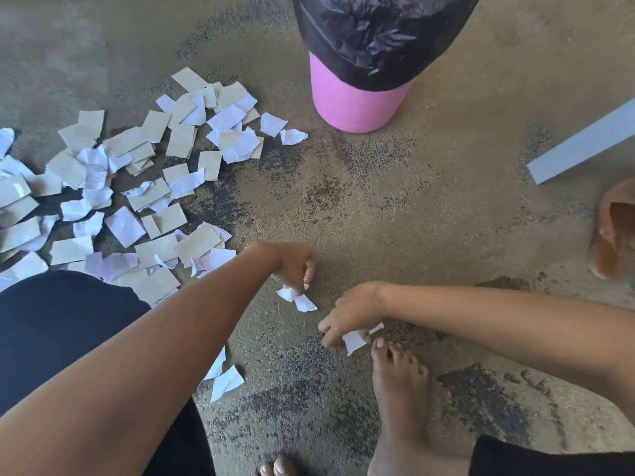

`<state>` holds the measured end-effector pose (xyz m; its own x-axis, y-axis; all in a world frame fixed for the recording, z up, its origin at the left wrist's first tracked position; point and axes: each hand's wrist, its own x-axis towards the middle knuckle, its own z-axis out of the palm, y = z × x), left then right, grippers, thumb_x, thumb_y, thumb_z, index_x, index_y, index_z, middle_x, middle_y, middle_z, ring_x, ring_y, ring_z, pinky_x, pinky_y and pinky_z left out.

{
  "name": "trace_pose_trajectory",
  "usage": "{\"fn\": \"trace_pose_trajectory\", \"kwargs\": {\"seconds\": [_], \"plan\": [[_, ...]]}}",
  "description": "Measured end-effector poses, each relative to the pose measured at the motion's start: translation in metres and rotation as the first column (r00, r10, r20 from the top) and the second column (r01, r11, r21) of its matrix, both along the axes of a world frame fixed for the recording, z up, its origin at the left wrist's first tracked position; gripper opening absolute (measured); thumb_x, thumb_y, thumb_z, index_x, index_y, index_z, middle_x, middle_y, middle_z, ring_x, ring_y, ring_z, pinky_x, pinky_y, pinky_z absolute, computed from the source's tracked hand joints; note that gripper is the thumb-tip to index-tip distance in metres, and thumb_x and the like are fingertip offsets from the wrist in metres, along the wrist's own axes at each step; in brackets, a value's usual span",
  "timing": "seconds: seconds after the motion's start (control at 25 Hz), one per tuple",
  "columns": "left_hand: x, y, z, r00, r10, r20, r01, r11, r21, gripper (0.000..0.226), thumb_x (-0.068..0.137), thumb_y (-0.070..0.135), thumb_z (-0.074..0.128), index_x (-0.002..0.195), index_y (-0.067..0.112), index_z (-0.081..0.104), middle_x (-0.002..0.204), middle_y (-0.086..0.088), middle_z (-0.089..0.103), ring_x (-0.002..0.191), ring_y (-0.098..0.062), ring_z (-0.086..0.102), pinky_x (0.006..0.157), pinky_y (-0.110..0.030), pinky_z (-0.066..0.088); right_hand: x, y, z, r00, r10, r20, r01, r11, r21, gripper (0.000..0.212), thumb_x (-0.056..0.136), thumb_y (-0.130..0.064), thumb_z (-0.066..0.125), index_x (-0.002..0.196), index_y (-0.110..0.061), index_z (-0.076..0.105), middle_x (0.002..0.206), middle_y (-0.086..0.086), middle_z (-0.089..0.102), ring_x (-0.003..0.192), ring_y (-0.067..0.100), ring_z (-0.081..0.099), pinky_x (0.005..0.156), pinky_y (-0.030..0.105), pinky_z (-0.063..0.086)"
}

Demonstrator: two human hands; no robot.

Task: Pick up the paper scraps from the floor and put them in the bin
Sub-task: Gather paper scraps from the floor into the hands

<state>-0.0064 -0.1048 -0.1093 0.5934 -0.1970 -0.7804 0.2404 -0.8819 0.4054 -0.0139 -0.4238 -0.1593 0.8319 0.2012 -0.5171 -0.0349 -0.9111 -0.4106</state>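
Note:
Many white and tan paper scraps (137, 187) lie spread over the floor at the left. The pink bin (354, 104) with a black liner (374, 32) stands at the top centre. My left hand (292, 266) is low over the floor, fingers pinched on small white scraps (300, 298). My right hand (347, 316) is near my right foot, fingers closed on a white scrap (355, 340). Two more white scraps (225, 376) lie under my left forearm.
My bare right foot (400, 400) stands just below the right hand. A sandal (615, 228) lies at the right edge. A grey board (584, 146) slants in from the upper right. My dark-clothed knee (65, 334) fills the lower left.

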Motion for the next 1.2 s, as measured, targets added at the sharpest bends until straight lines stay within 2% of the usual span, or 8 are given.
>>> {"fn": "trace_pose_trajectory", "kwargs": {"seconds": [0.32,0.56,0.68,0.72,0.76,0.84,1.0,1.2], "plan": [[-0.019,-0.027,-0.007,0.980,-0.150,0.128,0.139,0.986,0.091,0.064,0.056,0.018,0.093,0.099,0.018,0.046,0.098,0.000,0.060,0.095,-0.023,0.059,0.084,-0.038,0.053,0.000,0.023,0.001,0.999,-0.040,0.007,0.040,0.999,0.032,0.034,0.099,-0.031,0.031,0.124,-0.029,0.055,0.119,-0.002,0.069,0.103,0.024,0.066,0.082,0.039,0.046],[-0.024,-0.021,-0.019,0.986,-0.118,0.116,0.110,0.991,0.071,0.032,0.060,0.020,0.091,0.085,0.017,0.070,0.102,0.000,0.069,0.095,-0.022,0.065,0.081,-0.029,0.054,-0.016,0.006,-0.009,0.965,0.171,0.199,-0.173,0.985,-0.005,0.036,0.097,-0.022,0.037,0.132,-0.025,0.045,0.126,0.005,0.066,0.108,0.027,0.065,0.083,0.041,0.049],[-0.030,-0.018,-0.020,0.996,-0.030,0.082,0.023,0.997,0.078,0.026,0.069,0.022,0.087,0.085,0.018,0.067,0.093,0.001,0.067,0.091,-0.023,0.064,0.077,-0.029,0.051,0.024,0.086,0.026,0.942,0.316,0.112,-0.318,0.948,0.001,0.035,0.085,-0.012,0.042,0.120,-0.015,0.039,0.099,0.012,0.073,0.079,0.031,0.070,0.066,0.039,0.047],[-0.031,-0.017,-0.020,0.997,0.031,0.077,-0.036,0.997,0.062,0.027,0.071,0.020,0.085,0.083,0.020,0.061,0.098,-0.001,0.068,0.090,-0.023,0.065,0.076,-0.031,0.052,0.060,0.127,0.049,0.857,0.513,0.059,-0.512,0.859,-0.028,0.030,0.086,-0.006,0.046,0.115,-0.013,0.045,0.094,0.007,0.072,0.075,0.026,0.068,0.066,0.036,0.044],[-0.031,-0.014,-0.018,0.992,0.102,0.069,-0.105,0.993,0.045,0.028,0.073,0.017,0.084,0.078,0.020,0.056,0.103,-0.004,0.069,0.088,-0.024,0.066,0.075,-0.032,0.053,0.103,0.173,0.068,0.623,0.763,0.171,-0.760,0.642,-0.101,0.023,0.087,-0.001,0.052,0.106,-0.012,0.058,0.087,0.001,0.069,0.071,0.017,0.063,0.066,0.032,0.041],[-0.030,0.002,-0.011,0.961,0.264,0.083,-0.267,0.964,0.023,0.028,0.074,0.011,0.081,0.071,0.019,0.055,0.101,-0.012,0.072,0.087,-0.026,0.070,0.072,-0.032,0.054,0.148,0.248,0.089,0.409,0.911,0.059,-0.912,0.409,0.002,0.017,0.083,0.001,0.065,0.086,-0.015,0.070,0.076,-0.006,0.063,0.066,0.006,0.055,0.064,0.026,0.040],[-0.039,0.052,0.020,0.815,0.519,0.258,-0.551,0.832,0.069,0.007,0.082,0.006,0.066,0.077,0.011,0.065,0.095,-0.016,0.073,0.092,-0.029,0.069,0.068,-0.027,0.048,0.129,0.301,0.055,0.585,0.809,0.053,-0.809,0.577,0.113,0.019,0.087,-0.003,0.065,0.086,-0.020,0.074,0.091,0.002,0.070,0.079,0.018,0.065,0.066,0.031,0.054],[-0.100,0.113,0.024,0.477,0.680,0.558,-0.878,0.400,0.264,0.025,0.086,0.003,0.055,0.108,-0.002,0.065,0.111,-0.022,0.067,0.105,-0.038,0.062,0.081,-0.037,0.050,0.085,0.358,0.046,0.504,0.864,0.018,-0.855,0.495,0.155,0.037,0.088,0.007,0.047,0.101,-0.016,0.072,0.108,0.001,0.069,0.089,0.025,0.063,0.068,0.030,0.055]]}}
